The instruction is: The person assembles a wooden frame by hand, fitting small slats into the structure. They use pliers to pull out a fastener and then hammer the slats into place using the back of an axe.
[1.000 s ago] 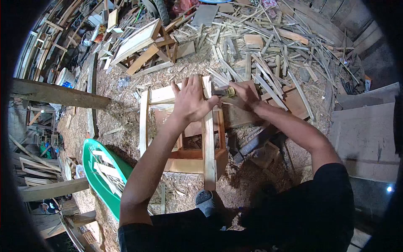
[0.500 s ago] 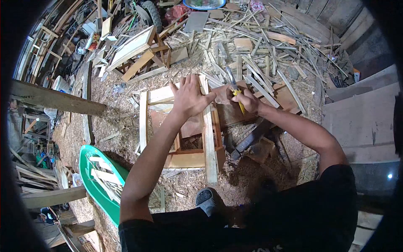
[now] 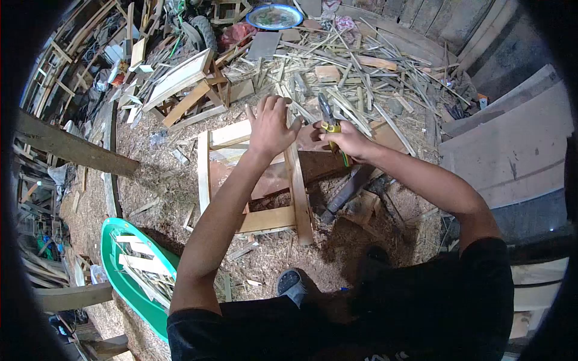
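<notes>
My left hand (image 3: 271, 127) rests on the upper part of a light wooden frame (image 3: 298, 201), its fingers spread and holding nothing. The frame lies over the sawdust floor, with brown panel pieces inside it. To its right, my right hand (image 3: 349, 141) is wrapped round the yellow and black handles of a pair of pliers (image 3: 326, 110). The dark metal head of the pliers points away from me. Beneath my right hand is a reddish-brown board (image 3: 319, 165).
A green tub (image 3: 129, 289) with wood strips stands at the lower left. Scrap sticks (image 3: 361, 78) are heaped at the back. A small wooden structure (image 3: 183, 84) sits behind the frame, and a dark beam (image 3: 346, 195) lies right of it. A post (image 3: 78, 144) juts in from the left.
The view has shifted, showing more of the blue-rimmed tray at the back. The pliers have turned in my right hand, and the wooden frame has tipped so its near side sits differently.
</notes>
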The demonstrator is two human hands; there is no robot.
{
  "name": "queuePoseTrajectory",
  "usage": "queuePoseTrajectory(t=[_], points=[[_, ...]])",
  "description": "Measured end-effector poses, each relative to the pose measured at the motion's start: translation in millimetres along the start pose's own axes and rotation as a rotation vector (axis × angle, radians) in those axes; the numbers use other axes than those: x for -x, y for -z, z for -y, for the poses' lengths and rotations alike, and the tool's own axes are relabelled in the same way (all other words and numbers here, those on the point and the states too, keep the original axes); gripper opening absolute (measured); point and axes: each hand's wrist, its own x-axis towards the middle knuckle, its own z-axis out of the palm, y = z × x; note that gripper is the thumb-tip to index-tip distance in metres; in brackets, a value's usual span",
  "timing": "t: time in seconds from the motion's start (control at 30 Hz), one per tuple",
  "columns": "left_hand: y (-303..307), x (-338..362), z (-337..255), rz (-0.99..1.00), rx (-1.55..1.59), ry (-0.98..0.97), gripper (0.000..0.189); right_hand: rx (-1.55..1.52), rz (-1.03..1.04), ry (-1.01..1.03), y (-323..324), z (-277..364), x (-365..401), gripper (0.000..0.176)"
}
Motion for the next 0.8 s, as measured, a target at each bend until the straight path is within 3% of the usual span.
queuePoseTrajectory(t=[0.07,0.1,0.2,0.33,0.4,0.43,0.5,0.53,0.6,0.63,0.67,0.73,0.77,0.8], points=[[-2,-2,-1,-0.059,0.013,-0.066,0.043,0.138,-0.045,-0.031,1,6,4,0.027],[-2,-2,-3,-0.060,0.013,-0.079,0.043,0.084,0.005,0.047,-2,10,7,0.026],[0,1,-8,0.008,0.002,-0.040,0.041,0.096,-0.004,-0.064,1,10,9,0.026],[-11,6,-2,-0.005,0.117,-0.017,0.036,0.460,0.000,-0.390,21,8,7,0.026],[-8,1,11,0.029,0.323,0.000,0.039,0.489,-0.041,-0.507,25,-3,6,0.027],[-6,-2,23,0.056,0.468,0.042,0.040,0.647,-0.118,-0.472,24,-8,12,0.023],[10,0,23,0.079,0.685,0.115,0.040,0.857,0.052,-0.432,37,-41,12,0.022],[20,1,25,0.088,0.491,0.002,0.041,0.964,0.139,-0.409,46,-64,11,0.022],[37,5,35,0.110,0.106,-0.212,0.043,1.253,-0.073,-0.105,50,-110,31,0.022],[47,4,34,0.351,0.151,-0.098,0.045,1.326,-0.048,-0.076,56,-133,30,0.024],[42,10,40,0.322,0.068,-0.144,0.046,1.399,-0.025,-0.044,62,-156,29,0.025],[26,26,53,0.264,-0.099,-0.235,0.048,1.417,0.293,-0.242,78,-190,7,0.032],[30,27,49,0.263,-0.080,-0.252,0.053,1.111,0.000,-0.352,59,-154,29,0.037],[31,27,47,0.254,-0.033,-0.253,0.053,1.107,-0.051,-0.213,53,-148,27,0.039]])
